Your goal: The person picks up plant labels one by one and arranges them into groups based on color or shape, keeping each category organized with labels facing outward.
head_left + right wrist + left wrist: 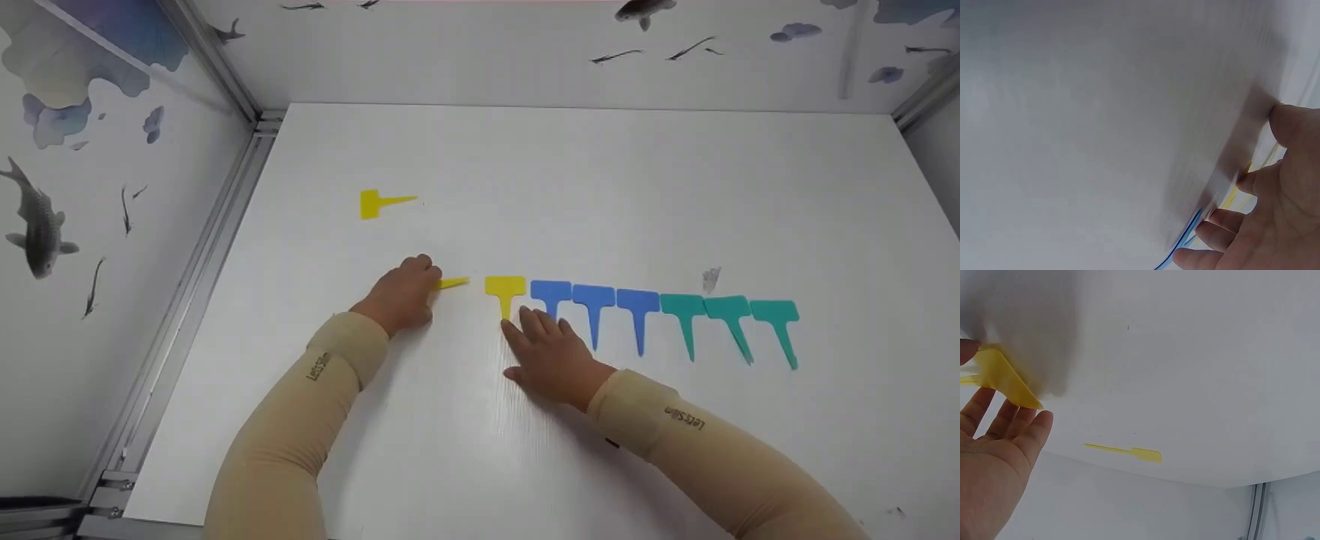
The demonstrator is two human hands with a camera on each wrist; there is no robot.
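T-shaped plastic plant labels lie in a row on the white table. In the left wrist view, my left hand [1002,444] pinches a yellow plant label [1005,379] between thumb and fingers, its head tilted off the table. From the head view only this label's pointed stem [453,283] shows beyond the left hand [405,294]. The fingers of my right hand [555,356] are spread, and the index fingertip touches the stem tip of a second yellow label [505,286]. Its other fingertips rest by the stem of the nearest blue label [551,290].
Rightward, the row continues with two more blue labels [595,295] and three green labels [683,304]. Another yellow label [370,204] lies sideways farther back on the left. White walls with fish pictures and a metal frame [187,300] border the table [585,187].
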